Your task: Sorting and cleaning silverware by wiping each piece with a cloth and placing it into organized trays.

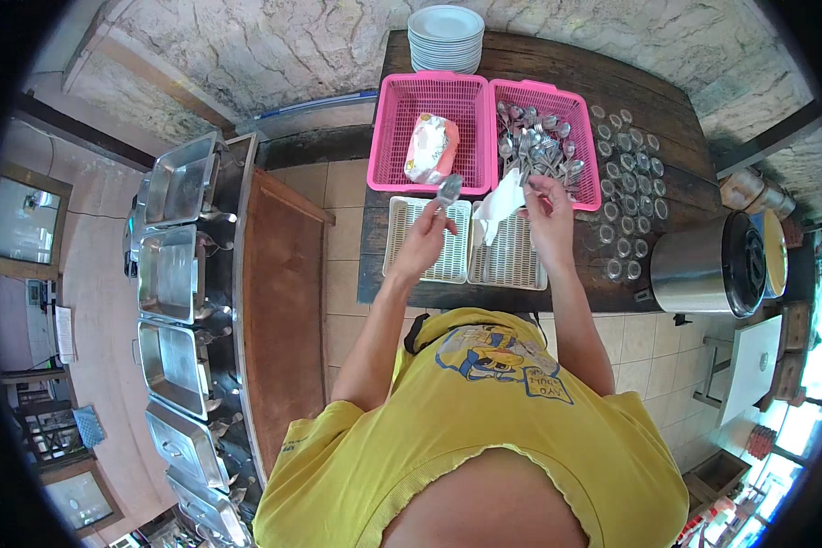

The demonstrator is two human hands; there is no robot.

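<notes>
My left hand [422, 240] grips a metal spoon [450, 189], its bowl raised over the near rim of a pink plastic basket [375, 137]. Inside that basket lies a soft pack of tissues or wipes [430, 147]. Between the fingers of my right hand [551, 219] is a crumpled white tissue [501, 205], hanging over a cream slatted tray [514, 257]. Whether these fingers also hold cutlery, I cannot tell. Just beyond them, a second pink basket [592, 151] holds a heap of metal spoons and forks [538, 140]. Below my left hand sits another cream tray [397, 257].
Many drinking glasses [629, 185] stand on the dark wooden table [541, 58], right of the baskets. White plates [445, 41] are stacked at the back. A large steel container [692, 264] with a black lid stands right. Steel chafing dishes [171, 274] line the left counter.
</notes>
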